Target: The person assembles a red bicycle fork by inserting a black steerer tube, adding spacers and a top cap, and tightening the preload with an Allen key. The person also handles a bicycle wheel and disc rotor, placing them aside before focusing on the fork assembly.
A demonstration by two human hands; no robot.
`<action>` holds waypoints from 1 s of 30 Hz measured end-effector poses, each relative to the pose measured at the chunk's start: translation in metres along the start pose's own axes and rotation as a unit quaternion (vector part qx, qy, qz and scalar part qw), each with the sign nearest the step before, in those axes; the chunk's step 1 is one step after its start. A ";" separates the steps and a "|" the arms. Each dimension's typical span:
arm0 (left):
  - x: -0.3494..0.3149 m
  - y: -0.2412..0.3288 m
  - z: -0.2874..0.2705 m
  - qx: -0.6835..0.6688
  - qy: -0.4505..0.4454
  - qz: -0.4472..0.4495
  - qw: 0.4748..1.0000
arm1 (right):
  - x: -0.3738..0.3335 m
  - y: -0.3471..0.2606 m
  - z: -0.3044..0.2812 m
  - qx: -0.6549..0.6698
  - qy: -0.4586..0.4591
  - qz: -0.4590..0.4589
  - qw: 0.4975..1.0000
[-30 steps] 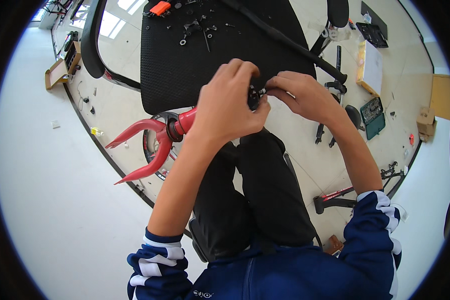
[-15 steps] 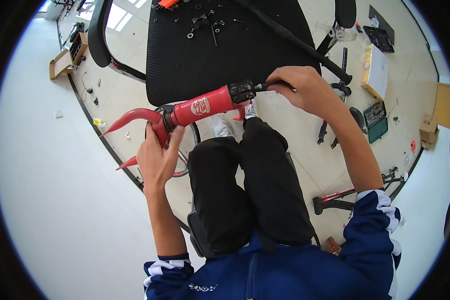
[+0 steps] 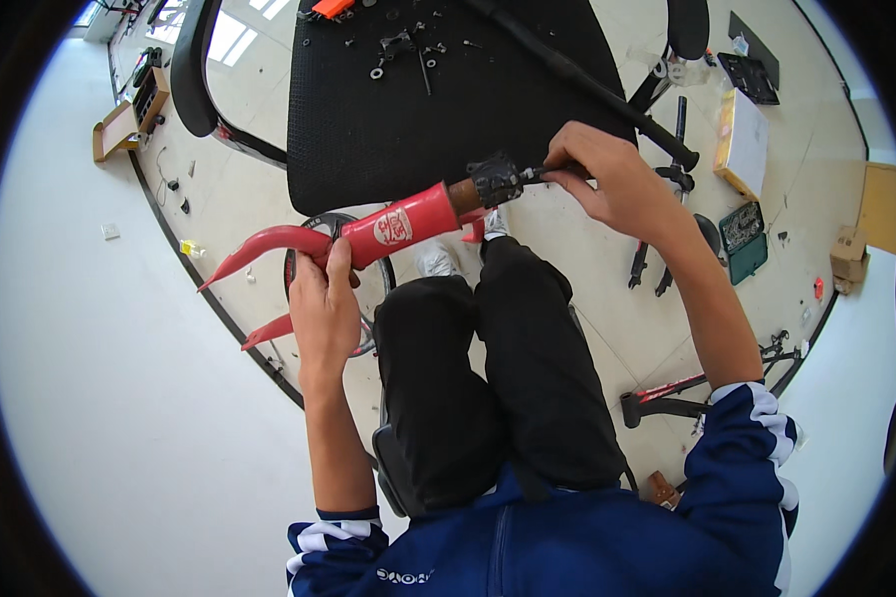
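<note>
A red bicycle fork slants across in front of me, with its two curved legs at the left. Above its crown is a red head tube with a white emblem. My left hand is closed round the crown, its thumb against the joint with the head tube. Brown steerer tube shows between the head tube and a black stem clamp at the right end. My right hand pinches a thin dark tool, its silver part meeting the clamp. The tool's kind is partly hidden by my fingers.
Small loose hardware and a long black tube lie on the black chair seat ahead. A wheel is below the fork. On the right floor are a green tool case, white box and red-black frame.
The head tube and fork crown have come together, covering the rings between them. Bare steerer now shows between head tube and clamp. My left hand has moved slightly right, its thumb higher.
</note>
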State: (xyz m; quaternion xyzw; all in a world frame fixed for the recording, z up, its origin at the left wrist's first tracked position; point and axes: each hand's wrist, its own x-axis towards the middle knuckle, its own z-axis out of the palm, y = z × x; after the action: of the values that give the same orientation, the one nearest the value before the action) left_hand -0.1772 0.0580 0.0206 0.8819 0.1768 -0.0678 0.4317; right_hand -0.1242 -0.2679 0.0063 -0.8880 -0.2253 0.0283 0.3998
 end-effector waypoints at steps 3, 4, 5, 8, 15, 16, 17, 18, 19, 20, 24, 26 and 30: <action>-0.001 -0.001 0.000 0.013 0.010 0.001 1.000 | 0.004 0.006 0.001 -0.083 0.021 -0.082 0.993; 0.000 -0.001 0.000 0.012 0.010 -0.002 1.000 | 0.005 0.007 0.002 -0.116 0.032 -0.116 0.986; 0.000 -0.001 -0.001 0.011 0.009 -0.004 1.000 | 0.003 0.006 0.004 -0.088 0.026 -0.098 0.991; 0.001 -0.006 -0.001 0.009 0.014 -0.001 1.000 | 0.001 0.002 0.009 -0.023 0.020 -0.049 0.998; 0.003 -0.008 -0.002 0.014 0.018 -0.009 1.000 | 0.003 0.000 0.004 -0.072 0.028 -0.099 0.992; 0.004 -0.009 -0.002 0.010 0.021 -0.010 1.000 | 0.004 0.002 0.005 -0.106 0.038 -0.134 0.985; 0.005 -0.009 -0.001 0.005 0.025 -0.010 1.000 | 0.005 0.000 0.004 -0.102 0.026 -0.113 0.988; 0.005 -0.010 -0.001 0.001 0.028 -0.012 1.000 | 0.006 -0.005 0.005 -0.096 0.013 -0.093 0.991; 0.006 -0.012 -0.002 0.010 0.028 -0.015 0.999 | 0.007 -0.009 0.006 -0.090 0.000 -0.073 0.993; 0.004 -0.013 -0.002 0.011 0.029 -0.013 0.999 | 0.006 -0.012 0.006 -0.082 -0.002 -0.059 0.995; 0.004 -0.010 -0.002 0.016 0.034 0.000 0.999 | 0.005 -0.014 0.002 -0.051 -0.006 -0.050 0.997; 0.005 -0.008 -0.003 0.015 0.038 -0.001 0.999 | 0.010 -0.006 0.000 -0.076 0.004 -0.096 0.993; 0.003 -0.010 -0.003 0.013 0.029 -0.009 0.999 | 0.008 -0.005 0.005 -0.098 0.002 -0.105 0.990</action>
State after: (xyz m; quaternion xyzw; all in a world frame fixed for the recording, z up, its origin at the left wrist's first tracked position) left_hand -0.1778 0.0669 0.0147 0.8873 0.1960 -0.0483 0.4147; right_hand -0.1204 -0.2581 0.0073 -0.8944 -0.3182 -0.0382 0.3118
